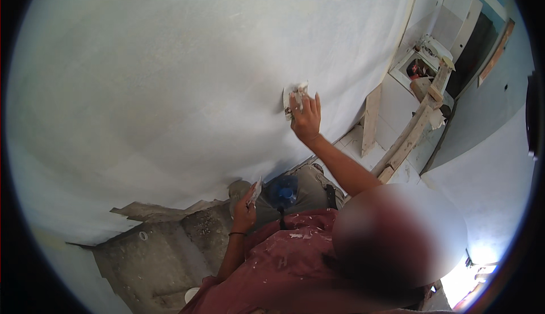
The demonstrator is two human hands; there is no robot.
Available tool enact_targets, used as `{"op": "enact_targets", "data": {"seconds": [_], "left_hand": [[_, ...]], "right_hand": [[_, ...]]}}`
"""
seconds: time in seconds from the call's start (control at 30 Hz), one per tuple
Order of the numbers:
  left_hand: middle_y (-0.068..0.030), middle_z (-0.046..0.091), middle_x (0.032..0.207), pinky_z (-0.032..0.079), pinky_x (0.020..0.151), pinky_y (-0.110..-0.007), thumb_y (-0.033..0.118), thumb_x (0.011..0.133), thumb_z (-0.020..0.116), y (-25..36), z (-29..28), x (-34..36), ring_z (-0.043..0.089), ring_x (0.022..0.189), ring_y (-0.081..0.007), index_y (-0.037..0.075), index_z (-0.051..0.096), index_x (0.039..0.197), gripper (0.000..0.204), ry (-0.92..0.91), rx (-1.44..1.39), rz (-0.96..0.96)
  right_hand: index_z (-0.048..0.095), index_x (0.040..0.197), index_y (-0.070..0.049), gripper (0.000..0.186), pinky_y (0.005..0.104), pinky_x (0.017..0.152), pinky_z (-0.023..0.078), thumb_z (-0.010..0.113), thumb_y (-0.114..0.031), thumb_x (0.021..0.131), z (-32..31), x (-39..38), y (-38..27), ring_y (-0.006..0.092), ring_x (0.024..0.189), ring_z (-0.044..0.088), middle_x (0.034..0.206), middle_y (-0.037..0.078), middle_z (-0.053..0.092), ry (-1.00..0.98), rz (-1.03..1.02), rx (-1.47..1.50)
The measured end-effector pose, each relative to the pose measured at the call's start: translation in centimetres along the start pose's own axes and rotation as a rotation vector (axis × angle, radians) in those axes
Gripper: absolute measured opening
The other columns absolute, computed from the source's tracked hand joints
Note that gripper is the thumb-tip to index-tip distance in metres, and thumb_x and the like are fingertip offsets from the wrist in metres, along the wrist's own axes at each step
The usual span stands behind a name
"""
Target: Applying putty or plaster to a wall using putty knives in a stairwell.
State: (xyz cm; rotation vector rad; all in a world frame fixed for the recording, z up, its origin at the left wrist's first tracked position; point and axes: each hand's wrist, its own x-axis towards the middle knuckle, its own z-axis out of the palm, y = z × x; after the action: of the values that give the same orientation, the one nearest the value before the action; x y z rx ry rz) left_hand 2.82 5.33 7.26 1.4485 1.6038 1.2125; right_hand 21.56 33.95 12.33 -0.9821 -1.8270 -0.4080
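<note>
High against the pale wall (187, 87), my right hand (306, 120) is closed on a flat putty knife (288, 105). White putty clings to its blade, which lies against or very close to the wall surface. Lower and to the left, near my waist, my left hand (244, 215) grips a second flat putty blade (256, 191), held tilted upward; its handle is hidden by the fingers. A blue plastic bottle (285, 194) shows beyond the left hand, by my knees.
Rough concrete floor (153, 263) runs along the wall's lower left edge. To the right, a long wooden beam (409, 138) slants past white tiles. A board (371, 121) leans by the wall. Behind it stands a cluttered white basin (406, 70) near a dark doorway (474, 47).
</note>
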Motion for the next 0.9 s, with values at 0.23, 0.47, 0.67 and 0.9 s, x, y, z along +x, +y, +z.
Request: {"op": "enact_targets", "data": {"seconds": [0.23, 0.47, 0.67, 0.9], "left_hand": [[-0.0181, 0.057, 0.131, 0.041, 0.1, -0.031, -0.011, 0.084, 0.044, -3.0, -1.6, -2.5, 0.055, 0.121, -0.0232, 0.002, 0.048, 0.138, 0.055, 0.082, -0.009, -0.045], [-0.0165, 0.054, 0.135, 0.039, 0.103, -0.031, -0.013, 0.085, 0.042, -4.8, -3.4, -5.4, 0.052, 0.125, -0.0228, -0.002, 0.046, 0.138, 0.054, 0.299, -0.141, -0.289], [-0.012, 0.057, 0.129, 0.045, 0.096, -0.028, -0.009, 0.089, 0.048, -5.9, -2.6, -4.0, 0.055, 0.115, -0.0169, -0.003, 0.045, 0.138, 0.05, 0.366, -0.254, -0.309], [-0.0126, 0.058, 0.13, 0.042, 0.097, -0.026, -0.009, 0.088, 0.046, -2.6, -2.4, -3.8, 0.055, 0.114, -0.0149, -0.003, 0.048, 0.136, 0.049, 0.363, -0.323, -0.271]], "right_hand": [[0.059, 0.123, -0.001, 0.048, 0.0425, 0.083, 0.052, 0.061, 0.002, 0.075, -2.2, -5.0, -4.1, 0.0375, 0.096, 0.061, 0.106, 0.021, 0.062, -0.215, 0.259, 0.346], [0.063, 0.114, 0.0, 0.033, 0.0432, 0.078, 0.051, 0.055, 0.004, 0.083, -6.7, 7.4, 2.3, 0.039, 0.093, 0.063, 0.1, 0.021, 0.066, 0.284, 0.357, 0.153], [0.06, 0.119, 0.002, 0.035, 0.0441, 0.074, 0.049, 0.056, -0.002, 0.084, -5.1, 10.3, -2.8, 0.0402, 0.091, 0.061, 0.104, 0.02, 0.062, 0.131, 0.532, 0.179], [0.052, 0.127, 0.009, 0.053, 0.0408, 0.068, 0.052, 0.061, -0.002, 0.076, -7.1, 10.9, -24.6, 0.0366, 0.083, 0.06, 0.1, 0.021, 0.057, 0.138, 0.027, 0.468]]}}
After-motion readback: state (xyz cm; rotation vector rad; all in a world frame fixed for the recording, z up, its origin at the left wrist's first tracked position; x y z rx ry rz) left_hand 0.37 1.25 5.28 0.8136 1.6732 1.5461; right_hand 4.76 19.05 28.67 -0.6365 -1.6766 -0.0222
